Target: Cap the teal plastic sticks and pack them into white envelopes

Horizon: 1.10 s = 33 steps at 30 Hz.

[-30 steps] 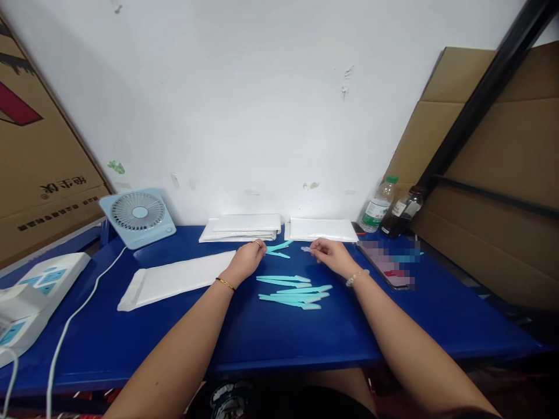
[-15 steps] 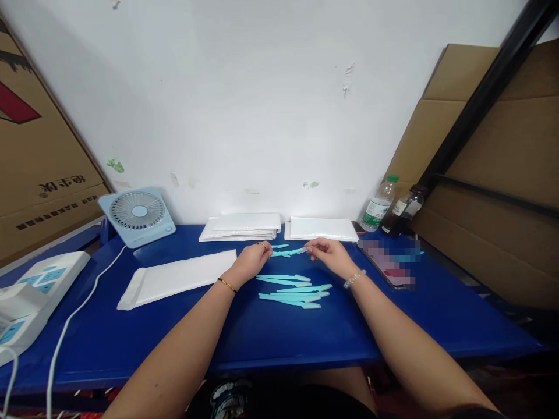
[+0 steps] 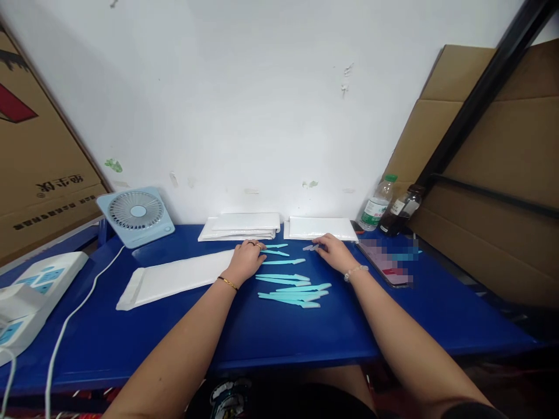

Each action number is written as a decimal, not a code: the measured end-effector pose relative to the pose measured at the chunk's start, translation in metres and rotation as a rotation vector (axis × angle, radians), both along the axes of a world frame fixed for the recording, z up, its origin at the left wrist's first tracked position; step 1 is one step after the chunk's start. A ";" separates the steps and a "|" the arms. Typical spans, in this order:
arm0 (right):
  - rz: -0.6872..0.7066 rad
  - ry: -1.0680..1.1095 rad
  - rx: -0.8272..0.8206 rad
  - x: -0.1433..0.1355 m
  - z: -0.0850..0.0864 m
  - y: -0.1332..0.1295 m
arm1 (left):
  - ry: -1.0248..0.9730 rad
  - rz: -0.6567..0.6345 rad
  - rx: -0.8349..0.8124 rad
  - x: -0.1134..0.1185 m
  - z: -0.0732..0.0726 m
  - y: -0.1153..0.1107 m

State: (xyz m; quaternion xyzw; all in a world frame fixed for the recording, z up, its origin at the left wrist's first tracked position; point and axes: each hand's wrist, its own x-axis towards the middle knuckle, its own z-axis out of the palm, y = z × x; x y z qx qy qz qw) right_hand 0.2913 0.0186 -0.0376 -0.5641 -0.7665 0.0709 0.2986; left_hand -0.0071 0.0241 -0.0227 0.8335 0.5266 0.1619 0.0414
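My left hand is closed at the handle ends of several turquoise eyebrow razors. Its curled fingers pinch one eyebrow razor low over the table, though they partly hide the grip. Two more eyebrow razors lie just beyond those fingers. At the right, my right hand has its fingertips down on a small clear blade cap, beside another such cap. Nearer me, several turquoise razors lie roughly side by side, blade ends to the right.
A white padded mailer lies left of my left hand. Folded mailers stand in stacks along the wall. A blue fan and power strip are at the left; a phone and two bottles at the right.
My hands have moved apart. My right hand has taken the clear cap away from the razor and lowered it to the table, while my left hand has shifted slightly left.
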 end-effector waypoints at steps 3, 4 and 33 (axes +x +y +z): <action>0.024 -0.070 -0.030 -0.005 -0.002 0.003 | -0.009 0.022 -0.042 -0.001 -0.002 0.003; 0.029 -0.087 -0.032 -0.008 -0.002 0.003 | -0.014 0.027 -0.050 -0.001 -0.002 0.004; 0.170 0.753 -0.274 -0.026 0.015 -0.013 | -0.500 -0.148 -0.272 0.001 0.007 -0.002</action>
